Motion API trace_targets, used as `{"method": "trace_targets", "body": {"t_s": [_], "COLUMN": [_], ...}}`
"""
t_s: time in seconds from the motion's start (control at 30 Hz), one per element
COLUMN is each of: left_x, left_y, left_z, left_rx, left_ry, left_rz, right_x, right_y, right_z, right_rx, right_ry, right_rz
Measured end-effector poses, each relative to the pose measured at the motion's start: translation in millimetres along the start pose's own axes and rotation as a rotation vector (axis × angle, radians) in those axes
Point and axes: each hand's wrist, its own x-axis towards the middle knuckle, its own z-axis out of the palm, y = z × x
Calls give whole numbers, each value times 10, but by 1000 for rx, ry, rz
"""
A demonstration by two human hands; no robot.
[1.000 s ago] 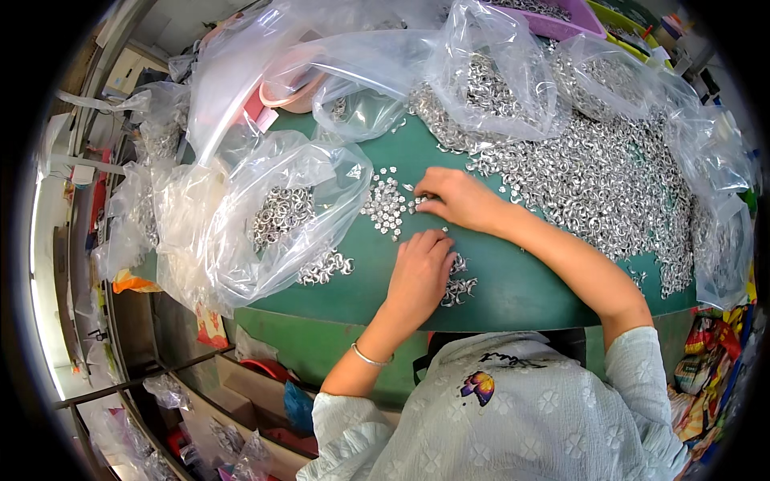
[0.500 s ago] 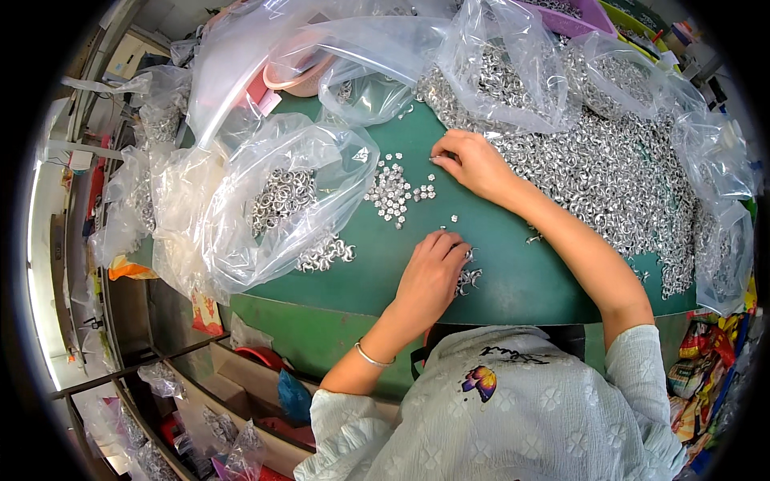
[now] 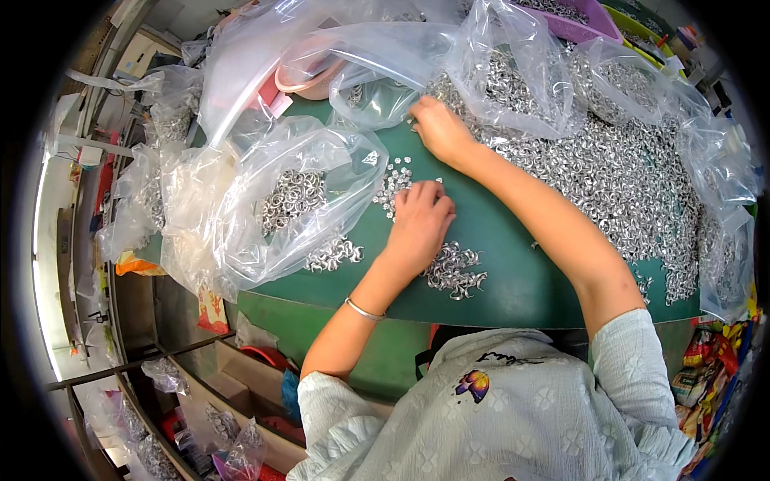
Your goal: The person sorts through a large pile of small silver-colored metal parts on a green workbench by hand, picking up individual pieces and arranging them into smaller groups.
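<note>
Your green desk (image 3: 513, 272) carries a broad heap of small metal rings (image 3: 626, 176), a small white cluster of parts (image 3: 393, 178), a ring pile (image 3: 453, 271) and clear plastic bags (image 3: 273, 200) of rings.

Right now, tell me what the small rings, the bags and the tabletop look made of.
Small rings: likely metal, bright silvery glint. Bags: thin clear plastic film, crinkled, glossy, contents showing through. Tabletop: smooth matte green surface, perhaps painted or a mat; cannot tell which.

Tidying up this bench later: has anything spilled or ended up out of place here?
Yes. Small metal rings lie loose on the green table just outside the mouth of the clear plastic bag, and a few strays sit near the table's front edge.
</note>
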Motion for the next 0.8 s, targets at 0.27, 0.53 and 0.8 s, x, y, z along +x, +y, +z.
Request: {"method": "trace_targets", "body": {"t_s": [0.27, 0.53, 0.8], "left_x": [62, -205, -265], "left_y": [-94, 46, 159], "left_z": [-11, -162, -99], "left_rx": [196, -91, -20], "left_ry": [31, 137, 225], "left_rz": [121, -186, -239], "right_x": [-207, -415, -905], "right_y": [7, -84, -278], "right_z": [-122, -390, -657], "right_rx": [-162, 98, 252], "right_ry": [-167, -216, -423], "right_rz": [-307, -210, -27]}}
